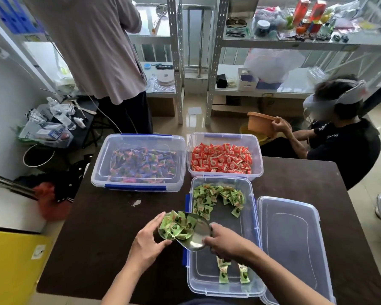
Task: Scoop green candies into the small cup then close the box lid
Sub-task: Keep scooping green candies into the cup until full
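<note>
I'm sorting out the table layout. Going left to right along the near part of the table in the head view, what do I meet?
Left hand → small cup of green candies → metal scoop → right hand → loose box lid.

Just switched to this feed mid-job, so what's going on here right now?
A person is tipping green wrapped candies from a shiny metal scoop, held in the right hand, into a small cup steadied by the left hand. The clear plastic box beside it is open with more green candies inside. Its clear lid lies flat on the dark table to the right, not yet closed.
</note>
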Demonstrator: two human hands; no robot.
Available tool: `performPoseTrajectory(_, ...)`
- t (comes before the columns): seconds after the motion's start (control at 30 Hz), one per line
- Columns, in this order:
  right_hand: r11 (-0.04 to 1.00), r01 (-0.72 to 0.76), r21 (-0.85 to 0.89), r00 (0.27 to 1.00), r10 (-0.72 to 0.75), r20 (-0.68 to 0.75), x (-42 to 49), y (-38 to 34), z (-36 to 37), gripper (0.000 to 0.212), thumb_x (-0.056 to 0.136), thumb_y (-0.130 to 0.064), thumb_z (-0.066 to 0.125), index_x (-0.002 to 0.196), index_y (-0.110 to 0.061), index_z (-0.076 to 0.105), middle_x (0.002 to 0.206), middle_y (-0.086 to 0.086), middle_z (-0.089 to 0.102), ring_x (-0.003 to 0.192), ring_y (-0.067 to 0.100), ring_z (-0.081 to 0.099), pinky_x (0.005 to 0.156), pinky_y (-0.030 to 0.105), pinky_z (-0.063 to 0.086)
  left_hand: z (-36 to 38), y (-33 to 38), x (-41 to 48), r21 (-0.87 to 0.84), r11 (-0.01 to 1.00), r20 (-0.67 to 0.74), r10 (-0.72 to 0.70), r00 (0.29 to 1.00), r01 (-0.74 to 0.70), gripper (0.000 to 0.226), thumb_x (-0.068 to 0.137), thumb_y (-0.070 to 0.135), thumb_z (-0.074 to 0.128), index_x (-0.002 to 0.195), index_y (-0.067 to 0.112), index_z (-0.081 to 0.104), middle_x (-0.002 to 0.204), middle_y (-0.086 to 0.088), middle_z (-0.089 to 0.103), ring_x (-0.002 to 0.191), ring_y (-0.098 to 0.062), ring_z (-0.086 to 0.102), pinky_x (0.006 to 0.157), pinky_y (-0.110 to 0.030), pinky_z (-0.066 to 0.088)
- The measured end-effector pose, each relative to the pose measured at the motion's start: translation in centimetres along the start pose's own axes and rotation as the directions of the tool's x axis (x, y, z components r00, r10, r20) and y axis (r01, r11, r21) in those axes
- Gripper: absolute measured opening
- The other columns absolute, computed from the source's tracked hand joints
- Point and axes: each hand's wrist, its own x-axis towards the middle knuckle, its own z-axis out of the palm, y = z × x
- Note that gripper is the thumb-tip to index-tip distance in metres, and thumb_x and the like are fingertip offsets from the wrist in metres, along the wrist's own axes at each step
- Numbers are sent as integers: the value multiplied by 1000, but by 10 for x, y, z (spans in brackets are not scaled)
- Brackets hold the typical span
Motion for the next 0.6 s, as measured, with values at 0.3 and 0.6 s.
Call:
performPoseTrajectory(0.3,859,-19,-512,1000,10,-19,13,-45,15,62,99,-35,45,148,-5,21,118,22,70,84,22,53,81,48,50,4,1,-5,118,973,133,181,975,-196,112,86,16,82,163,33,3,171,16,-1,158,-3,8,122,-11,10)
performPoseTrajectory(0.6,878,2,-478,1000,10,22,-9,-62,17,60,93,-8,48,146,-4,22,106,25,72,67,31,70,46,34,53,17,-5,-28,416,759,113,504,856,-501,67,94,8,64,157,19,43,166,-1,35,153,-10,34,124,-31,28)
